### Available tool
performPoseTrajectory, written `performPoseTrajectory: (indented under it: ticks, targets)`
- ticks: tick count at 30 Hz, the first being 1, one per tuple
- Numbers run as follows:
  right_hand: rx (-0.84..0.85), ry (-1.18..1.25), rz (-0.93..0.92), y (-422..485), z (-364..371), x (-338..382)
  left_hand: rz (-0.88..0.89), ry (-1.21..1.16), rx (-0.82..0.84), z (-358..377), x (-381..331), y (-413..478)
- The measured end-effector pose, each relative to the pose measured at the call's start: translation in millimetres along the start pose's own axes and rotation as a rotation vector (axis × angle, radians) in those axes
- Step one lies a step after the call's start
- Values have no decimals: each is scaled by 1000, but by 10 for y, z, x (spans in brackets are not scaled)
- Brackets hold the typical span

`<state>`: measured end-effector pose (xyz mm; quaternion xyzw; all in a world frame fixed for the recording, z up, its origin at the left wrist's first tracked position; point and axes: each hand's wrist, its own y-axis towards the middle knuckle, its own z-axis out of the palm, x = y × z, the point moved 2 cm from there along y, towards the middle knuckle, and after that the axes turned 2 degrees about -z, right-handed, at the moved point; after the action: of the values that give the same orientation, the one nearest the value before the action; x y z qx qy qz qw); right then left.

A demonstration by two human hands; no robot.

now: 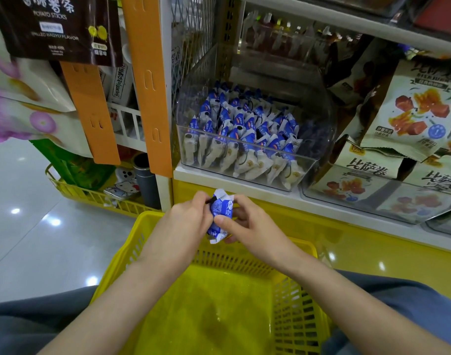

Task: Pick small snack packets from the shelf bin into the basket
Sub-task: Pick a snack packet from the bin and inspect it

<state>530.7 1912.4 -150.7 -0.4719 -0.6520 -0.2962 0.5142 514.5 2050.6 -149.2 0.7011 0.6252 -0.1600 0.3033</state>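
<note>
One yellow slotted basket (296, 316) sits nearest us, above its far rim our left hand (186, 219) and right hand (247, 226) together pinch a small blue-and-white, crimp-edged snack packet (220, 213), and beyond, the clear shelf bin (319, 134) holds many matching packets (244, 124).

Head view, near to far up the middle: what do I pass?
Basket → packet held by left hand and right hand → shelf edge → clear bin of packets.

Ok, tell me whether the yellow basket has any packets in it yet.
Empty where visible: the basket floor shows bare yellow, no packets; forearms hide part.
</note>
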Motion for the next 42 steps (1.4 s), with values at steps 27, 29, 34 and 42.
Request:
performPoseTrajectory:
  ticks: [27, 29, 34, 42]
  targets:
    - [-294, -518, -52, 38, -46, -146, -155, -654, 65, 113, -113, 2]
    - [-296, -597, -64, 9, -13, -144, -146, -592, 36, 122, -94, 9]
    - [-256, -656, -155, -4, -15, -99, -195, -579, -53, 115, 6, 61]
    - [-279, -324, -157, 58, -98, 12, -116, -465, -86, 29, 10, 64]
